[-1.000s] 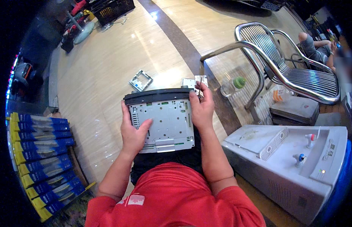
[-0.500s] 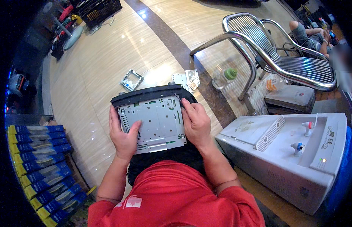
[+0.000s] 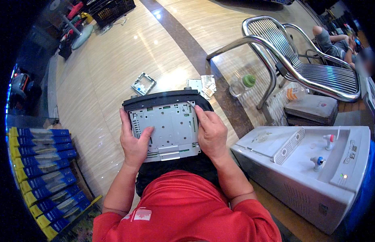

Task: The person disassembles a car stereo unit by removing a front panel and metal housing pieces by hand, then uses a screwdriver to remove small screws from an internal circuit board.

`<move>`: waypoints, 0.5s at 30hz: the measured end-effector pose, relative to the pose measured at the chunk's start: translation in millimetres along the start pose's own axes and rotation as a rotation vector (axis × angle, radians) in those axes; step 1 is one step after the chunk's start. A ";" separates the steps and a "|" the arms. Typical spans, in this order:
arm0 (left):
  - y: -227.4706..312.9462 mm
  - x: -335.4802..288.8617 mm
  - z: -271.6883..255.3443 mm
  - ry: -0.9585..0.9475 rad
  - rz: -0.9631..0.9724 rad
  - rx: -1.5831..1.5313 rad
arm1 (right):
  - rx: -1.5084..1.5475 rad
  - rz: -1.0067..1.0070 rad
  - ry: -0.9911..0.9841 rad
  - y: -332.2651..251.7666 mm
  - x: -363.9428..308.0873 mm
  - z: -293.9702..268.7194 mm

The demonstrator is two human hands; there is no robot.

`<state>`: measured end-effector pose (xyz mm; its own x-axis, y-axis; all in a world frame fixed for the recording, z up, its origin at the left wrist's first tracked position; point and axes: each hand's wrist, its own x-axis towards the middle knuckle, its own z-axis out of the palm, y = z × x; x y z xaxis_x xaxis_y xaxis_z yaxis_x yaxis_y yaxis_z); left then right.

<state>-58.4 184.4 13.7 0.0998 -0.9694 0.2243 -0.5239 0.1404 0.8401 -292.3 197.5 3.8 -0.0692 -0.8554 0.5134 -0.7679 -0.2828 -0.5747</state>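
A flat grey metal electronic unit (image 3: 167,128) with a black front panel rests over my lap, its underside facing up. My left hand (image 3: 133,144) grips its left edge, thumb lying across the metal plate. My right hand (image 3: 211,133) grips the right edge with the fingers curled over the side near the black panel. Small green circuit-board edges show along the unit's near and far rims.
On the wooden floor lie a small metal frame (image 3: 143,83) and folded papers (image 3: 205,84). A green-capped bottle (image 3: 242,84) stands by a metal chair (image 3: 300,60). A white water dispenser (image 3: 312,169) lies on my right. Blue-yellow packages (image 3: 42,161) are stacked on my left.
The unit has been drawn a little closer to my body, and my right hand has slid from the far corner down along its right edge.
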 end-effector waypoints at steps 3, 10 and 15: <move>-0.8 1.3 -1.6 -0.028 -0.003 0.017 | 0.001 -0.003 0.009 0.4 0.2 1.6; -1.5 1.1 -3.6 -0.060 -0.084 -0.026 | -0.052 0.009 0.041 -10.9 4.0 3.1; -2.2 2.5 -5.0 -0.071 0.129 0.268 | 0.016 0.022 0.063 -13.2 10.0 7.6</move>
<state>-52.7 182.6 14.9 -0.0361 -0.9600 0.2776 -0.7336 0.2141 0.6450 -278.0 189.4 11.7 -0.1263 -0.8323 0.5397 -0.7556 -0.2718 -0.5960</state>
